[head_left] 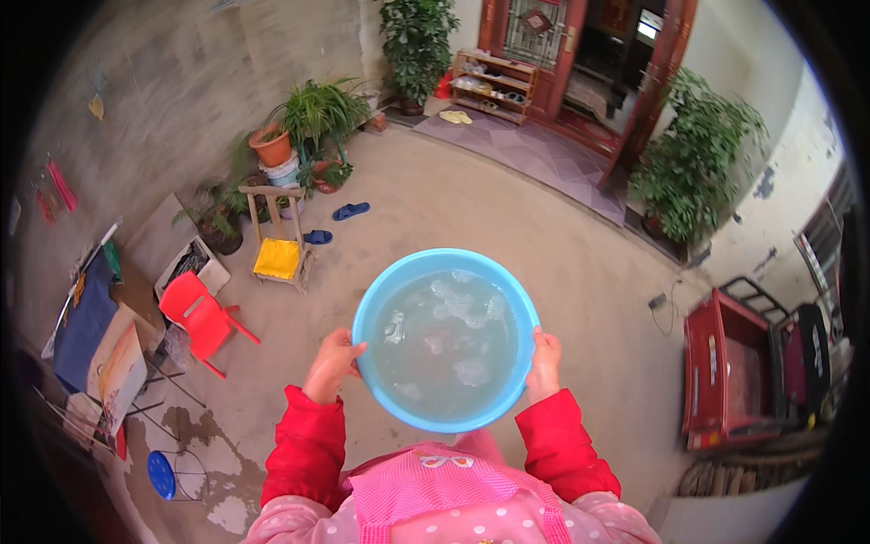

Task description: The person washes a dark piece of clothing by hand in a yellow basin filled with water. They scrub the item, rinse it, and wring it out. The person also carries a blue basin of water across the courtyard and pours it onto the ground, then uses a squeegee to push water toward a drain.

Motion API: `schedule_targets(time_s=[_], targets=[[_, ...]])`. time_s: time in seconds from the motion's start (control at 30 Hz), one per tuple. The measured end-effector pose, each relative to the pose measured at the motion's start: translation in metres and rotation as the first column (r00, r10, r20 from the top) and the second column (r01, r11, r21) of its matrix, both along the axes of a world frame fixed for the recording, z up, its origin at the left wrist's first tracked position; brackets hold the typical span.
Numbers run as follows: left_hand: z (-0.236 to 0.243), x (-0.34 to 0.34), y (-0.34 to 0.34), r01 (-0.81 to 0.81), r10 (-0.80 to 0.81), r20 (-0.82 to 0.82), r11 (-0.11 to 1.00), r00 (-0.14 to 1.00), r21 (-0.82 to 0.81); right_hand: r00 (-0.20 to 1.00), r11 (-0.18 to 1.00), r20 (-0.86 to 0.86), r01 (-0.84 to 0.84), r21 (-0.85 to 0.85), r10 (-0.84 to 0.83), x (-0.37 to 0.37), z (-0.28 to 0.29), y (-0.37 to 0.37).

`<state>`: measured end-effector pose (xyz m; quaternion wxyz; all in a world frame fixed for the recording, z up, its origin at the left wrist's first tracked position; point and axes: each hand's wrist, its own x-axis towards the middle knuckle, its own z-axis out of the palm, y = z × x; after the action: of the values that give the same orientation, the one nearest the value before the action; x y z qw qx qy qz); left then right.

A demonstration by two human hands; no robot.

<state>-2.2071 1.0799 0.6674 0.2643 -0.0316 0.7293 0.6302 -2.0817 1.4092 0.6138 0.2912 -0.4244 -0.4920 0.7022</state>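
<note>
A round light-blue basin (365,381) is held out in front of me, above the floor. Cloudy grey water (435,363) with patches of white suds lies inside it. My left hand (332,363) grips the rim on the left, thumb over the edge and fingers curled beneath. On the opposite side my right hand (545,363) holds the rim in the same way; its fingers are partly hidden behind the basin wall. Both forearms wear red sleeves, and a pink apron (435,480) covers my front.
A red chair (201,317), a wooden chair with a yellow cushion (277,259) and a blue stool (161,475) stand left. Dark blue slippers (351,211) lie ahead. Wet patches mark the floor near the stool. A red cart (725,363) stands right; an open door (589,100) is far ahead.
</note>
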Motion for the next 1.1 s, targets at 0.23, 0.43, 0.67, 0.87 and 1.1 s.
schedule_targets(time_s=[0.23,0.43,0.67,0.87,1.1], targets=[[-0.021,-0.158,0.160,-0.024,0.023,0.046,1.000,0.999,0.012,0.995,0.995,-0.051,-0.085,0.051,0.088,-0.175,-0.015,0.177],[0.000,-0.288,0.283,-0.068,0.067,0.025,0.996,0.997,0.052,0.991,0.991,0.011,-0.136,-0.007,0.136,-0.325,0.006,0.300],[-0.026,-0.454,0.405,-0.122,0.124,-0.050,0.992,0.991,0.033,0.973,0.974,-0.057,-0.225,0.004,0.225,-0.515,0.007,0.424],[-0.033,-0.595,0.512,-0.198,0.193,0.080,0.977,0.978,0.072,0.973,0.971,-0.031,-0.228,0.071,0.231,-0.671,-0.038,0.545],[-0.047,-0.727,0.609,-0.331,0.330,0.077,0.944,0.941,-0.004,0.922,0.926,-0.089,-0.377,0.024,0.377,-0.847,-0.034,0.638]])
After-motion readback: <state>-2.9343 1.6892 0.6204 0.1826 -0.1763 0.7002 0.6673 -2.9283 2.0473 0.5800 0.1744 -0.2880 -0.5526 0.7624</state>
